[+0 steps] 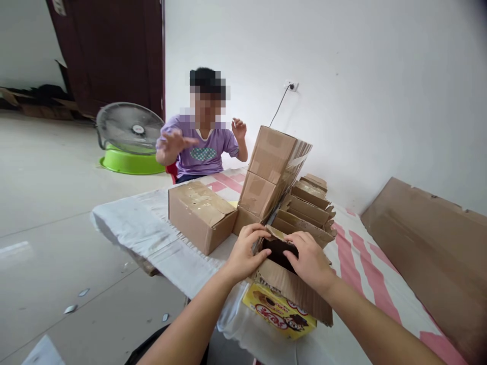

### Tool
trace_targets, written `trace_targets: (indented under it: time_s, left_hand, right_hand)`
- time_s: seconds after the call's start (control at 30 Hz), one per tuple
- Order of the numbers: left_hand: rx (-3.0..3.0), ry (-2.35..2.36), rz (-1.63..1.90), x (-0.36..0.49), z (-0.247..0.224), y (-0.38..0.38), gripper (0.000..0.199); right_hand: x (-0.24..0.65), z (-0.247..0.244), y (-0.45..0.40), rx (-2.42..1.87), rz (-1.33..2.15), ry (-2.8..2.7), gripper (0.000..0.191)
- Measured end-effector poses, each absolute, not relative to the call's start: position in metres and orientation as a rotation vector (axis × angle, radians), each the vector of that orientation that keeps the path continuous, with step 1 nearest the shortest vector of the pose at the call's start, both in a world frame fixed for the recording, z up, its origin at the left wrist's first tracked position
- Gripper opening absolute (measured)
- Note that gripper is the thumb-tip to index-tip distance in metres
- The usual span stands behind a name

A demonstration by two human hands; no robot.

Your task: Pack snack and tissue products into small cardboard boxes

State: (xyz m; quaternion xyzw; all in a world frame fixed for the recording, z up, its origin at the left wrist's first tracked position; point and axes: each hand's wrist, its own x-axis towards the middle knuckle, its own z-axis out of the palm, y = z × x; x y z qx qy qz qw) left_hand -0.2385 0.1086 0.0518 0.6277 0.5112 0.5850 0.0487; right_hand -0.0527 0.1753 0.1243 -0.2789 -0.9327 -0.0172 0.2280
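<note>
Flap handling, apparently: the left hand (243, 256) and right hand (312, 261) curl around the far flap (276, 232) of the open box (279, 312) on the table (133, 218). I can't tell if they're pinching; it calls for even control.

The left hand (248, 253) and right hand (309, 256) are gripping the far edge of an open yellow printed carton (279, 312), while a person in a purple T-shirt (201, 147) is sitting across the cloth-covered table (148, 218).
</note>
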Motion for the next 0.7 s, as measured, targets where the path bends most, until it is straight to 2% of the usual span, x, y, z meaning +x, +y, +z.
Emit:
trace_targets:
  time_s: [0.1,0.23,0.4,0.5,0.6,0.7]
  left_hand:
    - [2.06,1.572,1.62,-0.24,0.051,0.109,0.048]
    - [2.044,1.646,1.437,-0.241,0.048,0.111,0.041]
    - [1.997,1.627,1.453,-0.24,0.049,0.111,0.039]
    - [1.958,1.611,1.44,-0.24,0.049,0.11,0.039]
    - [1.927,1.583,1.447,-0.241,0.048,0.111,0.04]
    - [1.917,1.538,1.482,-0.241,0.046,0.112,0.038]
  right_hand:
    - [-0.057,0.119,0.182,-0.768,-0.057,-2.654,0.023]
    - [-0.06,0.115,0.182,-0.801,-0.056,-2.739,0.023]
    - [-0.061,0.113,0.186,-0.809,0.004,-2.731,0.022]
    - [-0.06,0.118,0.184,-0.763,0.087,-2.699,0.015]
    - [-0.056,0.132,0.16,-0.58,0.207,-2.576,0.01]
    - [-0.045,0.143,0.113,-0.203,0.377,-2.558,0.016]
